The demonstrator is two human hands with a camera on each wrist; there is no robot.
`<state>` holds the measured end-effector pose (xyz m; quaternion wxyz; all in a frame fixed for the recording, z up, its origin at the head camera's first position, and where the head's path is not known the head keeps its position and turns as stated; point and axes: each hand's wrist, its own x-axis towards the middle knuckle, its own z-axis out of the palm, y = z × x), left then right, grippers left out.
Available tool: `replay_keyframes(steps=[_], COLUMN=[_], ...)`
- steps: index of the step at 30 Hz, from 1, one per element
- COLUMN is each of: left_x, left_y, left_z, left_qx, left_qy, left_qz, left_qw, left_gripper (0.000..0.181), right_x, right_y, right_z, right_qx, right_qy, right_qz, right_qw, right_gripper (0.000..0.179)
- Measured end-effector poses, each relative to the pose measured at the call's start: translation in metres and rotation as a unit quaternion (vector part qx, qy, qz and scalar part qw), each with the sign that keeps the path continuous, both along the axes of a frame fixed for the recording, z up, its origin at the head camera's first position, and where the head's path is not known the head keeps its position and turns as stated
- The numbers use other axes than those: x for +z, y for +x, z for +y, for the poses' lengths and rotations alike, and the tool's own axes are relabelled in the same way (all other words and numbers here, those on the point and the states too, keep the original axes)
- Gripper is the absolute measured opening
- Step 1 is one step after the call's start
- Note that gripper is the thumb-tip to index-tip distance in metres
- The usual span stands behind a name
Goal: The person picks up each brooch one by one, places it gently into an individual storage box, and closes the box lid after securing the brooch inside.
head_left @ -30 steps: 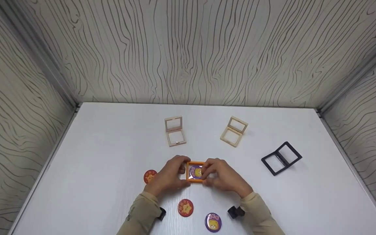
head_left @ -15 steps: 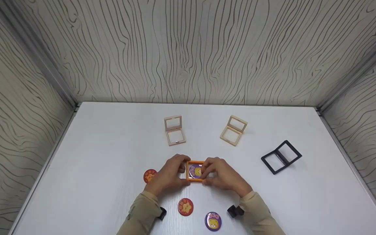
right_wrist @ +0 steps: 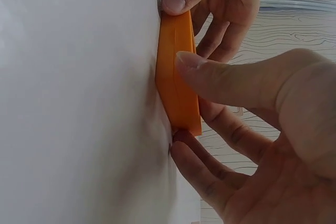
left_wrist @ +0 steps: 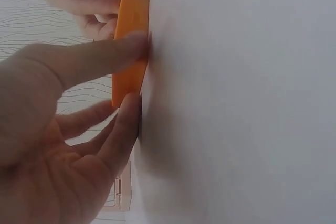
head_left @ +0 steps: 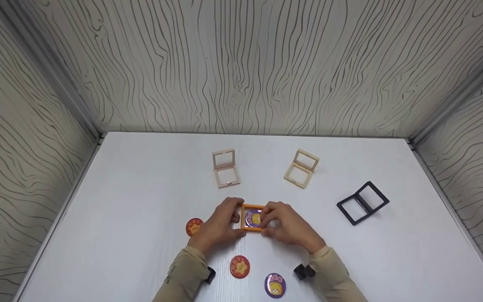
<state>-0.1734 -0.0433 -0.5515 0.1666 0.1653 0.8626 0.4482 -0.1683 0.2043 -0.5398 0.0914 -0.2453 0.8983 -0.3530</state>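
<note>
A square orange display frame (head_left: 252, 230) is held between both hands, close over the table. Inside its border shows a round purple button badge (head_left: 253, 218) with a yellow bear, its right part covered by right fingers. My left hand (head_left: 220, 224) grips the left side, thumb on the near edge and fingers at the far one. On the other side my right hand (head_left: 288, 225) grips the frame with its thumb on the near edge. In the left wrist view the orange side wall (left_wrist: 126, 82) stands between thumb and fingers; the right wrist view shows a similar grip on the frame (right_wrist: 181, 100).
Two red star badges (head_left: 240, 267) (head_left: 193, 227) and another purple bear badge (head_left: 275, 285) lie nearby. Farther back stand a pinkish open frame (head_left: 227, 186), a beige open frame (head_left: 296, 183) and a black open frame (head_left: 363, 202). Patterned walls enclose the white table (head_left: 141, 176).
The orange frame and both hands have shifted very slightly away from the body. Both grips look the same, and the other badges and frames have stayed in place.
</note>
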Motion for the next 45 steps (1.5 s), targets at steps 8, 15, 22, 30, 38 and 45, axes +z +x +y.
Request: replay_keyframes(steps=[8, 15, 22, 30, 38, 45], left_x=[-0.001, 0.002, 0.005, 0.009, 0.018, 0.025], left_y=[0.002, 0.009, 0.017, 0.036, 0.049, 0.064], left_z=[0.003, -0.001, -0.001, -0.007, -0.005, -0.003], left_qx=[0.015, 0.028, 0.024, 0.026, -0.012, -0.053], left_qy=[0.001, 0.003, -0.009, -0.03, -0.078, -0.134], left_qz=[-0.013, -0.031, -0.042, -0.029, -0.003, 0.042], left_qw=[0.9998, 0.9991, 0.9988, 0.9988, 0.9969, 0.9886], left_gripper=[0.079, 0.076, 0.077, 0.073, 0.067, 0.064], right_x=[0.002, 0.0, -0.002, -0.002, -0.002, -0.004], right_y=[0.0, 0.002, 0.009, 0.025, 0.054, 0.063], right_z=[0.005, 0.008, 0.048, 0.11, 0.17, 0.194], right_qx=[-0.03, -0.016, -0.074, -0.237, -0.348, -0.445], right_qy=[-0.014, -0.037, -0.077, -0.122, -0.061, -0.071], right_qz=[-0.006, 0.003, 0.042, 0.083, 0.024, -0.028], right_qw=[0.9994, 0.9992, 0.9934, 0.9602, 0.9353, 0.8924], right_gripper=[0.01, 0.013, 0.027, 0.026, 0.027, 0.054])
